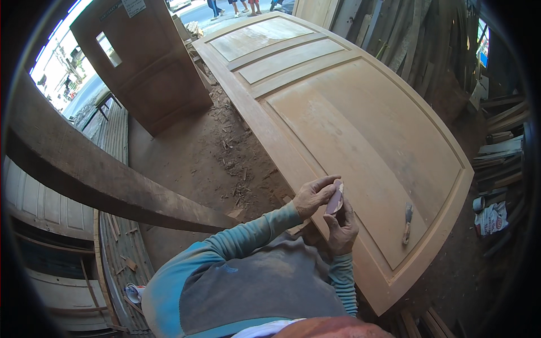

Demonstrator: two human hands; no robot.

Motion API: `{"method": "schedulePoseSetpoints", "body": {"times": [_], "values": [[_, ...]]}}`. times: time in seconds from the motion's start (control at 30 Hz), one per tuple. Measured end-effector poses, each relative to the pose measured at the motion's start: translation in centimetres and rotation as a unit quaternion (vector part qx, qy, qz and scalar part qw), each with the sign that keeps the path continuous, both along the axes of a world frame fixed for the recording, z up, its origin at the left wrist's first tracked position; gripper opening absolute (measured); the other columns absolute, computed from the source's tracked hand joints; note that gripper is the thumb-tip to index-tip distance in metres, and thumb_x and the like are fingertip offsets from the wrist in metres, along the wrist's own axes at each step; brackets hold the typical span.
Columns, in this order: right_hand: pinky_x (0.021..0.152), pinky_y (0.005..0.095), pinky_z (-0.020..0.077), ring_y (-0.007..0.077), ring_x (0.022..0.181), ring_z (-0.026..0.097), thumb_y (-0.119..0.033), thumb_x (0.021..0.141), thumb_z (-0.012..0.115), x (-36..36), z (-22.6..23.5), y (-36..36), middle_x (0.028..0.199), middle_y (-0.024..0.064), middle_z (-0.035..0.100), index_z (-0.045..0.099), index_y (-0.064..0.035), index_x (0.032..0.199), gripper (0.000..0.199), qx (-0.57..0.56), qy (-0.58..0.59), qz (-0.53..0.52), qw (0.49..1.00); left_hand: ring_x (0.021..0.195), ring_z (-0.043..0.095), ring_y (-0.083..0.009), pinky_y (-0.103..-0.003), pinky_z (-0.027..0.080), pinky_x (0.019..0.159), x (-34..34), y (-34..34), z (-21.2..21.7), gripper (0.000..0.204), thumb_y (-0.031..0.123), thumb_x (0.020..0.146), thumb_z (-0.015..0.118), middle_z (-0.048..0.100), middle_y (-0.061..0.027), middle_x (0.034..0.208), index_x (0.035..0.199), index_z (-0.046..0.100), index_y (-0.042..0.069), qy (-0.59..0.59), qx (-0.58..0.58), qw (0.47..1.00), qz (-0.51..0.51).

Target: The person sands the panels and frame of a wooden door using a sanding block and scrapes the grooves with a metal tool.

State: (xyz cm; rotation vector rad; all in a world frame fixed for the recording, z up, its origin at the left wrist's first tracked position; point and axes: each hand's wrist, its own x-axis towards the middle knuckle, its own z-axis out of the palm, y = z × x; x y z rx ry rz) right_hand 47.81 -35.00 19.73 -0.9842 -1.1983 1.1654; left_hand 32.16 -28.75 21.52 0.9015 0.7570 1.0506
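A small folded piece of sandpaper (336, 197), purplish with a pale edge, is held up between my two hands. My left hand (313, 198) pinches its upper left side with thumb and fingers. On the lower end, my right hand (342, 230) grips it between thumb and fingers. Both hands are above the near left edge of a pale wooden panel door (360, 124), which lies flat with its recessed panels facing up. To the right of my hands, a putty knife (407, 223) with a worn handle rests on the door's large panel.
A dark brown door (146, 73) stands upright at the far left. A thick wooden beam (112, 169) crosses on my left. Wood scraps (239, 152) litter the dirt floor. Boards (414, 39) lean at the far right, near a white bag (491, 218). People's legs (239, 5) show far off.
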Motion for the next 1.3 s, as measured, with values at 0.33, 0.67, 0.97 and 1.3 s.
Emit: {"method": "schedulePoseSetpoints", "body": {"times": [0.33, 0.67, 0.97, 1.3], "values": [[0.111, 0.0394, 0.0469, 0.0265, 0.134, 0.056, -0.016, 0.091, 0.082, 0.9, 1.2, 0.0, 0.146, 0.0191, 0.057, 0.044, 0.0082, 0.150, 0.074, -0.041, -0.011, 0.060, 0.997, 0.118, 0.062, -0.0150, -0.032, 0.050, 0.105, -0.3, 0.2, -1.5, 0.046, 0.027, 0.103, 0.068, 0.067, -0.0085, 0.129, 0.139, 0.060, -0.001, 0.053, 0.027, 0.998, 0.029], [0.103, 0.0343, 0.0517, 0.0198, 0.121, 0.062, -0.012, 0.092, 0.081, 2.3, 1.1, 0.4, 0.133, 0.0109, 0.063, 0.050, 0.0066, 0.145, 0.065, -0.071, -0.023, 0.099, 0.992, 0.111, 0.063, -0.0143, -0.032, 0.051, 0.102, -0.1, 0.1, -1.8, 0.041, 0.024, 0.101, 0.070, 0.068, -0.0066, 0.120, 0.133, 0.063, 0.000, 0.091, 0.022, 0.995, 0.028], [0.096, 0.0345, 0.0549, 0.0226, 0.119, 0.064, -0.021, 0.094, 0.080, 2.5, -1.7, 0.9, 0.129, 0.0150, 0.066, 0.055, 0.0067, 0.140, 0.059, -0.091, -0.008, 0.111, 0.990, 0.111, 0.063, -0.0149, -0.032, 0.051, 0.101, -0.5, -0.4, -4.1, 0.045, 0.024, 0.099, 0.072, 0.068, -0.0075, 0.119, 0.134, 0.061, -0.001, 0.114, 0.011, 0.993, 0.035], [0.087, 0.0333, 0.0586, 0.0194, 0.100, 0.071, -0.014, 0.094, 0.077, 0.4, -5.2, 2.9, 0.110, 0.0125, 0.074, 0.064, 0.0038, 0.126, 0.039, -0.127, -0.055, 0.132, 0.982, 0.109, 0.067, -0.0175, -0.035, 0.057, 0.094, -3.8, -1.5, -8.3, 0.046, 0.021, 0.101, 0.069, 0.068, -0.0091, 0.117, 0.137, 0.056, -0.004, 0.126, 0.009, 0.992, 0.028]]}}
